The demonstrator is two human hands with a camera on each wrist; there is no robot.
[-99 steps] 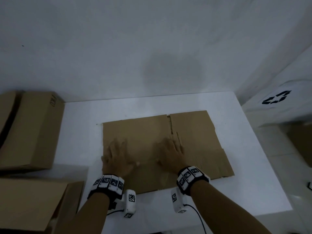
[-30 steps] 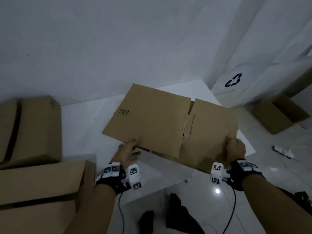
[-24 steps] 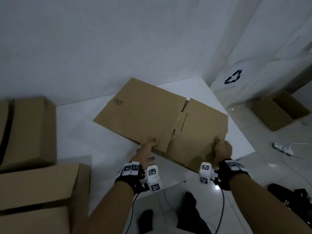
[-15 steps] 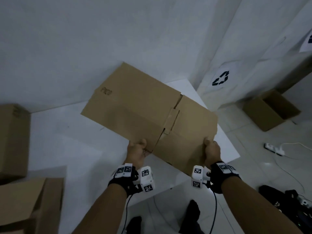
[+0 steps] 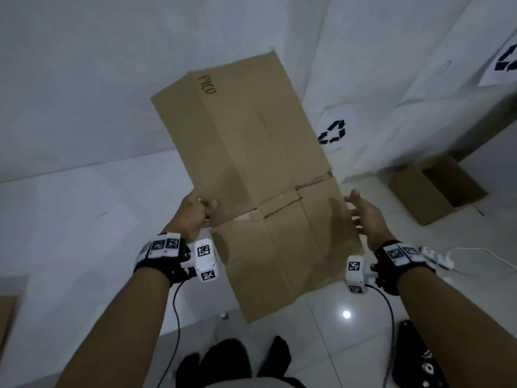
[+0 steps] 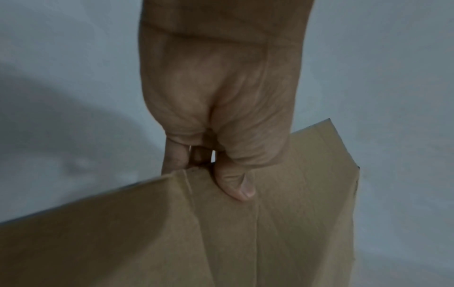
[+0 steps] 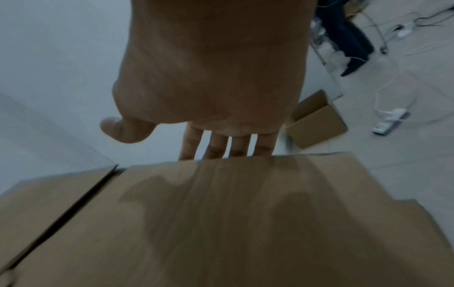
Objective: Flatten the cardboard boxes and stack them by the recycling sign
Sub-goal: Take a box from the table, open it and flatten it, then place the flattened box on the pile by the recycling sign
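A flattened brown cardboard box [image 5: 260, 169] marked PICO hangs in the air above the white table, its long side pointing away from me. My left hand [image 5: 200, 210] pinches its left edge, thumb on top [image 6: 236, 186] and fingers underneath. My right hand [image 5: 361, 211] is at the right edge with straight fingers [image 7: 216, 147] reaching under the cardboard [image 7: 221, 223] and the thumb held off it. The recycling sign [image 5: 332, 132] is on the white wall to the right, beyond the box.
An upright open cardboard box [image 5: 436, 189] stands on the tiled floor below the sign. A power strip [image 5: 436, 256] with a cable lies on the floor at right. The white table [image 5: 84, 219] spreads to the left. A second recycling sign [image 5: 506, 63] is at the far right.
The flattened box has been lifted off the table and turned so its long side points away. My right hand let go of its grip and now has straight fingers under the edge.
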